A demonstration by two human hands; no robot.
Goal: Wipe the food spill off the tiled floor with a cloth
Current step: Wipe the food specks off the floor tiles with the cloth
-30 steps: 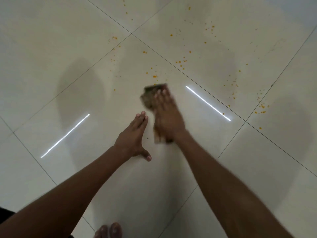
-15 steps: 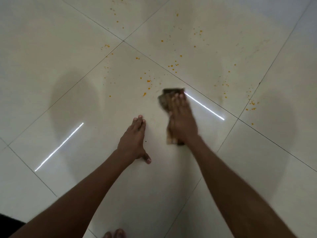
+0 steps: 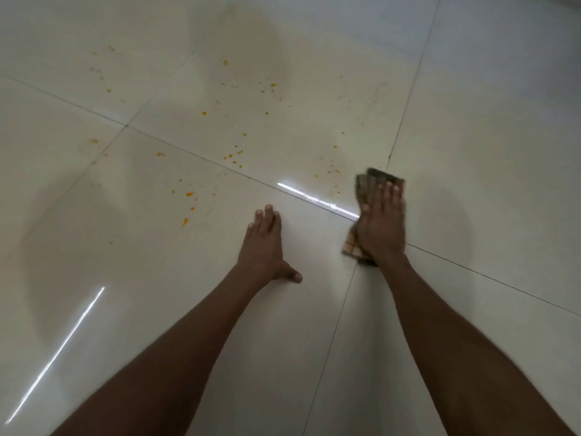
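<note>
A brown checked cloth (image 3: 366,183) lies flat on the pale tiled floor (image 3: 487,152), right where two grout lines cross. My right hand (image 3: 382,225) presses down on it with fingers spread, covering most of it; only its far end and a near corner show. My left hand (image 3: 265,247) rests flat on the tile to the left of the cloth, fingers together, thumb out, holding nothing. Small orange food specks (image 3: 234,155) are scattered over the tiles beyond and left of both hands, with a few (image 3: 333,171) just left of the cloth.
Dark grout lines (image 3: 195,155) cross the glossy floor. Two bright light reflections streak the tiles, one (image 3: 317,201) between my hands and one (image 3: 56,354) at the lower left. Soft shadows lie at the left and top.
My right hand has slid the cloth to the right, away from the left hand, onto the grout crossing. The view has swung, so the specks sit further left. My left hand has stayed planted.
</note>
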